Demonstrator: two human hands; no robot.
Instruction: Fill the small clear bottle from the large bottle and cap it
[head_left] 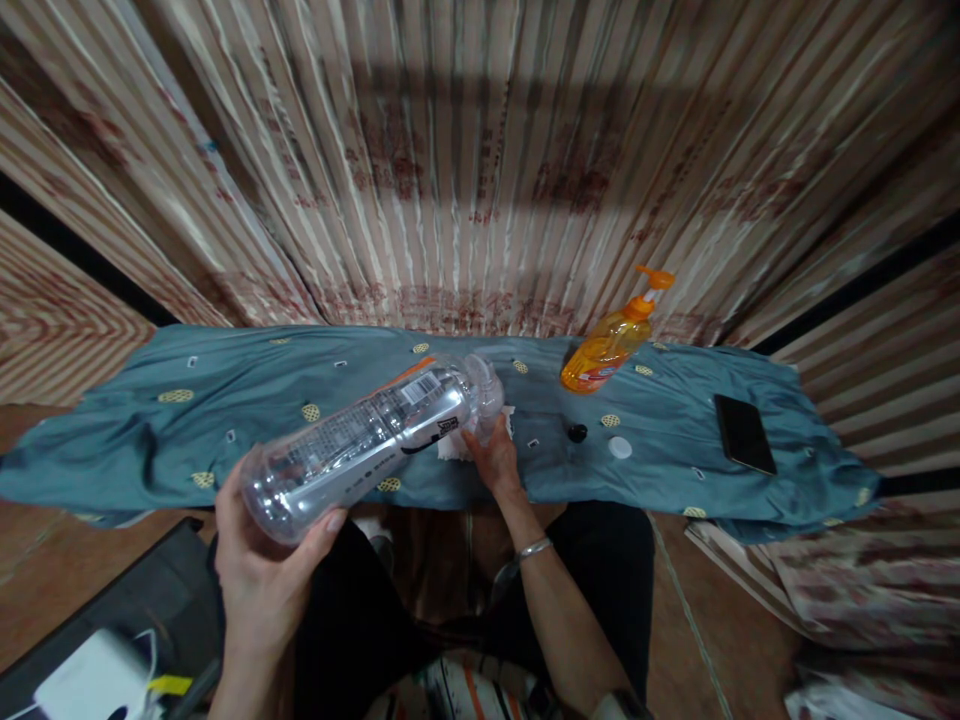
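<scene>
Two grips are holding the clear bottle (360, 450), left hand (262, 565) at base, right hand (496, 462) at far end; I'm fearing uneven squeezing denting it.

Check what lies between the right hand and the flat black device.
Head view: a small black piece lies nearer the right hand, then a white disc nearer the flat black device.

Clear bottle (367, 445), orange pump bottle (604, 350), yellow-patterned teal cloth (551, 470)
</scene>
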